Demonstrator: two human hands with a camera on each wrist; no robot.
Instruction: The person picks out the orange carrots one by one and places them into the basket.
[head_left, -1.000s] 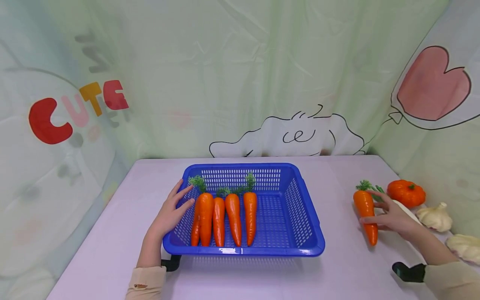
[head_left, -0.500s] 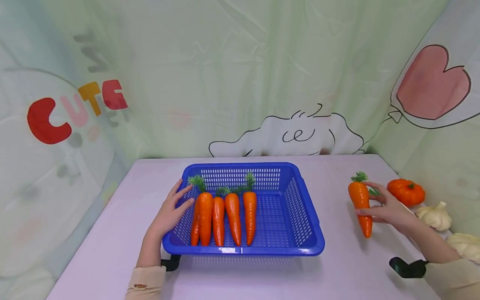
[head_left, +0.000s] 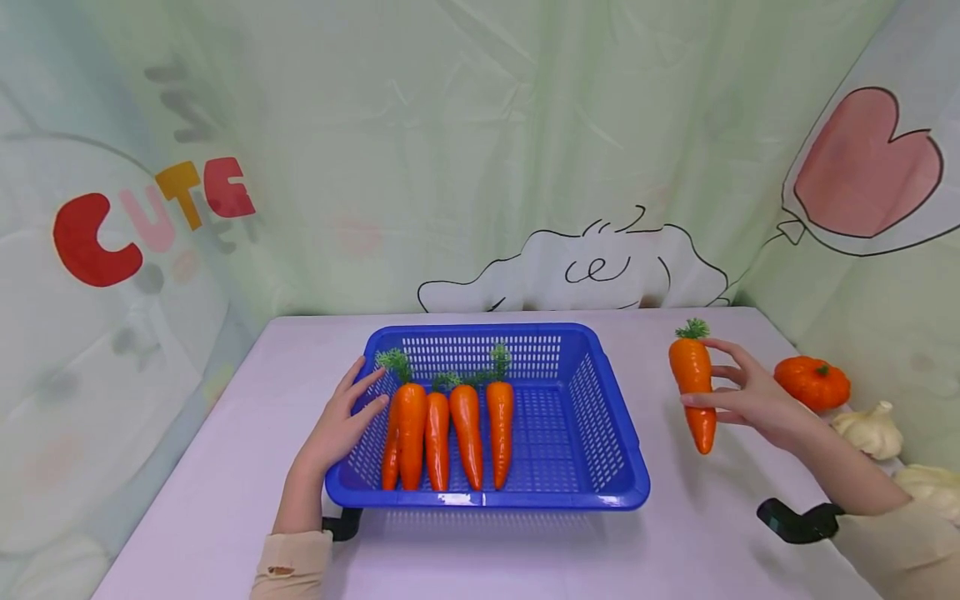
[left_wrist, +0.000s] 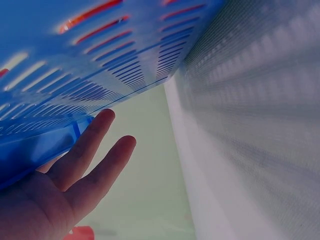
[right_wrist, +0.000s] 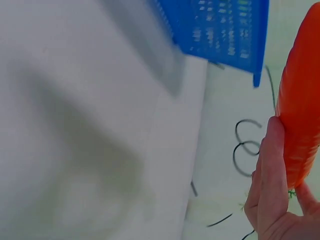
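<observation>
My right hand (head_left: pixel 757 398) holds an orange carrot (head_left: pixel 692 371) with a green leafy top, thumb on the near side and fingers on the far side. The carrot is off the table to the right of the blue basket (head_left: pixel 480 500), tip downward. In the right wrist view the carrot (right_wrist: pixel 302 100) fills the right edge beside the fingers. My left hand (head_left: pixel 341 425) rests on the basket's left rim with spread fingers, some over the rim. Two outer fingers (left_wrist: pixel 107 167) extend straight along the slotted wall in the left wrist view. Several carrots (head_left: pixel 467 429) lie side by side in the basket's left half.
At the table's right edge sit an orange pumpkin (head_left: pixel 812 384) and a garlic bulb (head_left: pixel 870 430). A second garlic bulb (head_left: pixel 930 490) lies nearer, partly hidden by the right forearm. A printed curtain (head_left: pixel 480 167) hangs behind the white table (head_left: pixel 660 550).
My right hand has lifted the carrot off the table beside the pumpkin and carried it left, toward the basket. The left hand and the basket have stayed in place.
</observation>
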